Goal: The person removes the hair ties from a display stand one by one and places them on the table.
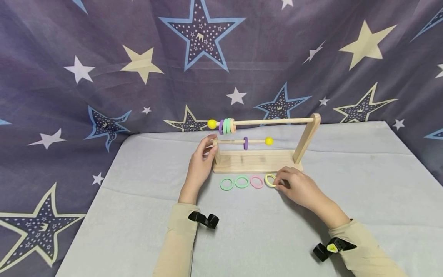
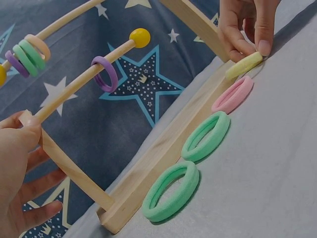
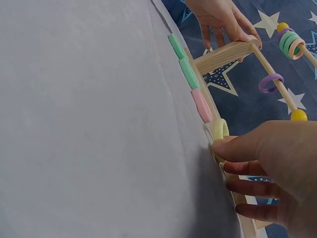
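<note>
A wooden rack (image 1: 256,161) has two rods. Its upper rod carries purple, green and peach rings (image 1: 226,126) near a yellow ball; one purple ring (image 1: 245,143) hangs on the lower rod. My left hand (image 1: 201,161) grips the top of the short left post, thumb against it in the left wrist view. In front of the base lie two green rings (image 2: 171,191), a pink ring (image 2: 233,94) and a yellow ring (image 3: 220,130). My right hand (image 1: 299,187) pinches the yellow ring between thumb and finger, its near edge slightly raised in the right wrist view.
A light grey cloth (image 1: 242,238) covers the table. Behind it hangs a dark curtain (image 1: 114,88) with stars. The tall right post (image 1: 307,138) of the rack rises beyond my right hand. Black straps with small devices sit on both wrists.
</note>
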The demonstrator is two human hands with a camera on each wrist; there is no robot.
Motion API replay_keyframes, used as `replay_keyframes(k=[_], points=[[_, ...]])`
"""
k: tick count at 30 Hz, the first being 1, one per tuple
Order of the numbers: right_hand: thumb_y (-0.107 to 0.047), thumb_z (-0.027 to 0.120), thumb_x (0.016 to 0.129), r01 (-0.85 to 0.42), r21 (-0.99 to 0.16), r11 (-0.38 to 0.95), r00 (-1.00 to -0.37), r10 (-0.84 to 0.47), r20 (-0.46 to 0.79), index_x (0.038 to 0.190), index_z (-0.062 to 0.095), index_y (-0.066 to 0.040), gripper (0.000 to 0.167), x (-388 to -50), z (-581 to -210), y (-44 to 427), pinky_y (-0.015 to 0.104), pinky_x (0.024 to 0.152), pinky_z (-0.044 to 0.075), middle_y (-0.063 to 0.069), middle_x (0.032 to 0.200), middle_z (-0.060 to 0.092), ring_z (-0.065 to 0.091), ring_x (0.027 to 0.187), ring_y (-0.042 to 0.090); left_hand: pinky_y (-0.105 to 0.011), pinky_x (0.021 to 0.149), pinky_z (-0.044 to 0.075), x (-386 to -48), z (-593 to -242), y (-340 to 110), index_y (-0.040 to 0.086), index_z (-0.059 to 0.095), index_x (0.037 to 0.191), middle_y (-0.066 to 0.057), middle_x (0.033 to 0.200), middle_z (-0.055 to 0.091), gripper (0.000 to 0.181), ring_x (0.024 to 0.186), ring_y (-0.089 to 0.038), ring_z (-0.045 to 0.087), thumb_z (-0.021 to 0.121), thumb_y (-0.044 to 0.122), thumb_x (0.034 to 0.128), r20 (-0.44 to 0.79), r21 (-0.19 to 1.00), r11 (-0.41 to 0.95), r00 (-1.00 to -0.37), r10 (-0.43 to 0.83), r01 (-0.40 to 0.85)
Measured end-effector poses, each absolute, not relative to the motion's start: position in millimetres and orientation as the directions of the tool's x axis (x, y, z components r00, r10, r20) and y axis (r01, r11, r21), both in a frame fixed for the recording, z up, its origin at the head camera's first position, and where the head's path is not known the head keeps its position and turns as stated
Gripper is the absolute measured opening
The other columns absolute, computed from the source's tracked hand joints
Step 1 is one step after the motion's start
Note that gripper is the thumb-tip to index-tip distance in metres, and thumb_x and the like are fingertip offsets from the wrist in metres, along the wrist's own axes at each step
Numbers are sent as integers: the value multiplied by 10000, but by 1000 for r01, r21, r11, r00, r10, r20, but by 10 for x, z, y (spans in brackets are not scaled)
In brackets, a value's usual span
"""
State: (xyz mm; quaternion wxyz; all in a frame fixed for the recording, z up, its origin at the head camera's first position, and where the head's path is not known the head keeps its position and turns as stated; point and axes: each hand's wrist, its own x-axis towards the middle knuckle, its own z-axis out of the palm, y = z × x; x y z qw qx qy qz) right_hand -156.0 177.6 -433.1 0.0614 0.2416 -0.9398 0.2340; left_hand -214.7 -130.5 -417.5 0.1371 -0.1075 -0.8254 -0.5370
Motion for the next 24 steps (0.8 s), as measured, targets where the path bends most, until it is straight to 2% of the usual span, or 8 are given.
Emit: replay_keyframes(k=[9,16,24], points=[[-67,795,824,-489,-400,775,-872,-430,232,858,714,-162,129,-1574,-4342,1755,470,817,516,15,1005,649,631,956,232,-437,918,488,-2160,-4180,-1314,234,540,1391,-126,1298,620,393,1153,-259,606,553,353,1017,344,858,395,-939,30,327],[-71,778,844,-462,-450,764,-887,-414,207,917,722,-150,121,-1576,-4334,1768,392,730,497,-14,981,651,588,823,154,-439,914,489,-2152,-4187,-1322,231,538,1393,-129,1298,621,393,1153,-255,608,554,349,1018,347,857,397,-937,30,330],[-75,781,845,-457,-501,735,-890,-371,266,963,719,-136,147,-1595,-4325,1797,465,864,500,15,1016,692,637,973,232,-425,930,483,-2157,-4191,-1319,248,534,1396,-117,1301,619,396,1158,-225,602,543,371,1020,335,859,398,-942,36,321]])
